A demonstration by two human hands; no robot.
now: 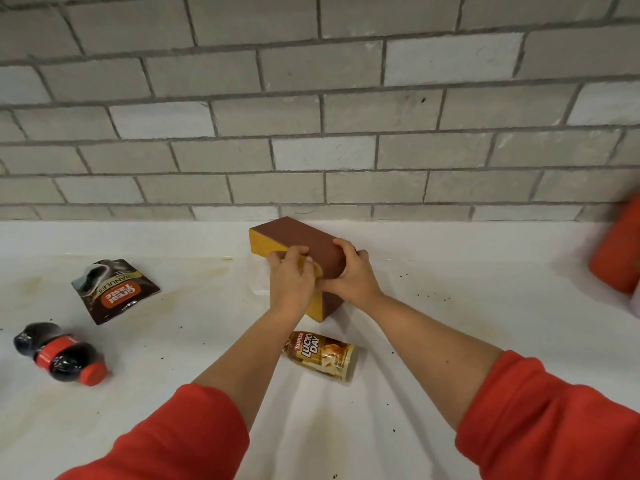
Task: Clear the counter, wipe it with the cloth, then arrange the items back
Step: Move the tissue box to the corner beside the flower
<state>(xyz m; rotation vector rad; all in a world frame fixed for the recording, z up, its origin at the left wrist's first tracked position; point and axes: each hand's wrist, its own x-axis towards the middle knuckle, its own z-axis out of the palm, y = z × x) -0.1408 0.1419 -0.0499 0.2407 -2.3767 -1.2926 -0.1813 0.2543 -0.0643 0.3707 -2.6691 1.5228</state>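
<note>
Gripping the brown-and-yellow box (304,240) toward twelve o'clock on the table (450,306), near the tiled wall (311,133), you are curling your left hand (289,271) round its yellow side and your right hand (349,275) fingers (341,244) over its brown top.

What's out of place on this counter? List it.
The cola bottle and the Lucky Day bottle lie on their sides, and the Great Taste pouch lies flat. Dark specks dot the counter, with yellowish stains toward its left. The left hand and right hand grip the brown box.
</note>
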